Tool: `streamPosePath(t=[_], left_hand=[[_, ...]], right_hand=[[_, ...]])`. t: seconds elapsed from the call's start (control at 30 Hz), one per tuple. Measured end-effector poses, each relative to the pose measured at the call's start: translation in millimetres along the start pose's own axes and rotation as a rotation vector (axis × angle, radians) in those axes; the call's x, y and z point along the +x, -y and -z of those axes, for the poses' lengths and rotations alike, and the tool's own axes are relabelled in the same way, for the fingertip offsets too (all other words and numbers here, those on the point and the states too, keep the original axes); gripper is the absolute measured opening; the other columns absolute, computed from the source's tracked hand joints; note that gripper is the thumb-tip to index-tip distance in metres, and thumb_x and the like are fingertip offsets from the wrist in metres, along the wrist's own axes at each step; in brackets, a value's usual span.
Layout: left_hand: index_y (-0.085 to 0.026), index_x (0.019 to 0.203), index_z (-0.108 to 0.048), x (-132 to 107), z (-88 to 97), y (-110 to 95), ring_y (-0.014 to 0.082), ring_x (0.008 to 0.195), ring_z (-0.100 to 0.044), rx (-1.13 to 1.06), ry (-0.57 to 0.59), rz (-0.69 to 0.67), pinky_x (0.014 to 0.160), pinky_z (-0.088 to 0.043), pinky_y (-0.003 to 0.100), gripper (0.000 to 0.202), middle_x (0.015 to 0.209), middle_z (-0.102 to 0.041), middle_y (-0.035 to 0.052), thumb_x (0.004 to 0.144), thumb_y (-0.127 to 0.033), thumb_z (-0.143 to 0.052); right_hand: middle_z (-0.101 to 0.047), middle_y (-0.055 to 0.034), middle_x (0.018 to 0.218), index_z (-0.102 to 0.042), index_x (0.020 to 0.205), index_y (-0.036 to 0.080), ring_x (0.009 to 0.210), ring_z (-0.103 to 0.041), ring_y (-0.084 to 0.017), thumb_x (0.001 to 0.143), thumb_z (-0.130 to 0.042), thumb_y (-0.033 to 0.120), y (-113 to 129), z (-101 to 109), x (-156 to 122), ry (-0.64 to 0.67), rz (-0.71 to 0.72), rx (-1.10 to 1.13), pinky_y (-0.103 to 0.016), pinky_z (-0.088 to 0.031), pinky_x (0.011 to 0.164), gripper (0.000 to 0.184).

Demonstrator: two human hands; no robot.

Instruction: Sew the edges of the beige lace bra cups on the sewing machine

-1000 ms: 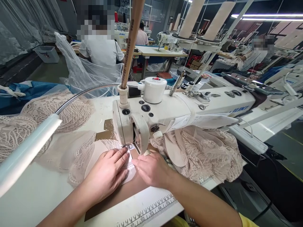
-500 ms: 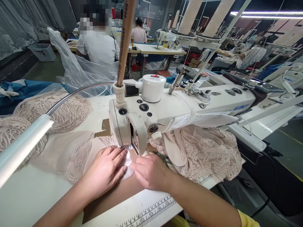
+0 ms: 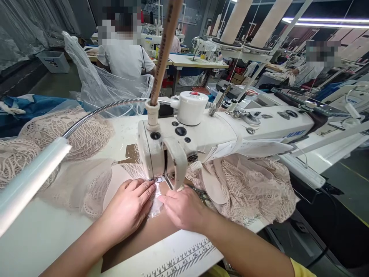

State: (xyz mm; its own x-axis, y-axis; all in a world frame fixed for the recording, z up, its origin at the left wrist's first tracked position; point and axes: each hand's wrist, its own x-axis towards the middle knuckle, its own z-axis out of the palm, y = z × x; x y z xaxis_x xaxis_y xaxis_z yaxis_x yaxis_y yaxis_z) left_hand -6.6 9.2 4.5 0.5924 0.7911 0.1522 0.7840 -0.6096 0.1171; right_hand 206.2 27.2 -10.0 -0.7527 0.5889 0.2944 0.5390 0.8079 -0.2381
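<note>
My left hand (image 3: 131, 202) lies with its fingers flat beside the presser foot (image 3: 157, 179), pressing the edge of a sheer white fabric piece (image 3: 155, 207). Its thumb is tucked out of sight beneath the fingers. Curled in on the other side, my right hand (image 3: 184, 207) pinches that piece's right edge near the tip of the index finger. Above both hands stands the head of a white sewing machine (image 3: 184, 146). Beige lace fabric (image 3: 96, 192) spreads to the left of my left hand. Scissors (image 3: 200, 191) lie partly hidden behind my right hand.
Lace cups (image 3: 86, 134) are heaped at the left, and a lace pile (image 3: 253, 188) lies right of the needle. A lamp tube (image 3: 34, 181) on a bendable neck crosses the left side. A ruler strip (image 3: 184, 257) runs along the front edge. A person (image 3: 121, 57) sits ahead.
My left thumb has drawn in under the fingers, showing more of the white fabric between my hands. The machine sits slightly farther right in view; my right hand has barely moved.
</note>
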Motion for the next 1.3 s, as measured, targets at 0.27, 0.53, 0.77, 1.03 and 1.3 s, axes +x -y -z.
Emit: streamPosePath(t=[0.27,0.53,0.77,1.03,1.3], left_hand=[[-0.017,0.088,-0.065,5,0.4,10,0.0257,0.088,-0.054,0.047,-0.002,0.017,0.081,-0.040,0.041,0.024,0.098,-0.066,0.0114,0.092,-0.017,-0.041],[-0.016,0.085,-0.064,3,-7.5,23,0.0286,0.092,-0.053,0.051,-0.069,0.065,0.084,-0.042,0.043,0.025,0.091,-0.064,0.0124,0.092,-0.025,-0.043],[-0.018,0.096,-0.065,-3,-12.0,29,0.0294,0.103,-0.055,-0.006,-0.119,0.140,0.090,-0.043,0.044,0.026,0.102,-0.064,0.0127,0.092,-0.036,-0.046],[-0.014,0.117,-0.064,-10,-17.2,34,0.0350,0.115,-0.053,-0.078,-0.210,0.281,0.097,-0.042,0.051,0.040,0.126,-0.059,0.0182,0.090,-0.038,-0.048],[-0.025,0.101,-0.072,-33,10.1,-4,0.0211,0.105,-0.063,-0.314,-0.104,0.151,0.092,-0.052,0.033,0.028,0.112,-0.071,0.0057,0.091,-0.022,-0.046]], right_hand=[[-0.062,-0.0033,0.075,-0.064,0.101,0.019,0.075,-0.052,-0.020,0.084,-0.051,0.018,3,3,12,0.102,-0.079,-0.083,-0.030,-0.034,0.066,0.022],[-0.068,-0.0064,0.087,-0.062,0.113,0.019,0.089,-0.058,-0.022,0.090,-0.045,0.021,6,1,16,0.119,-0.162,-0.050,-0.031,-0.040,0.075,0.028],[-0.068,-0.0066,0.092,-0.057,0.122,0.018,0.085,-0.059,-0.022,0.092,-0.046,0.026,5,1,12,0.135,-0.145,-0.013,-0.032,-0.041,0.071,0.032],[-0.065,-0.0066,0.088,-0.062,0.097,0.016,0.075,-0.061,-0.019,0.091,-0.046,0.018,15,54,-13,0.363,-0.294,-0.134,-0.029,-0.044,0.064,0.018],[-0.063,-0.0151,0.116,-0.060,0.121,0.013,0.099,-0.061,-0.026,0.083,-0.040,-0.003,1,54,-46,0.428,-0.400,-0.412,-0.035,-0.049,0.082,0.045]])
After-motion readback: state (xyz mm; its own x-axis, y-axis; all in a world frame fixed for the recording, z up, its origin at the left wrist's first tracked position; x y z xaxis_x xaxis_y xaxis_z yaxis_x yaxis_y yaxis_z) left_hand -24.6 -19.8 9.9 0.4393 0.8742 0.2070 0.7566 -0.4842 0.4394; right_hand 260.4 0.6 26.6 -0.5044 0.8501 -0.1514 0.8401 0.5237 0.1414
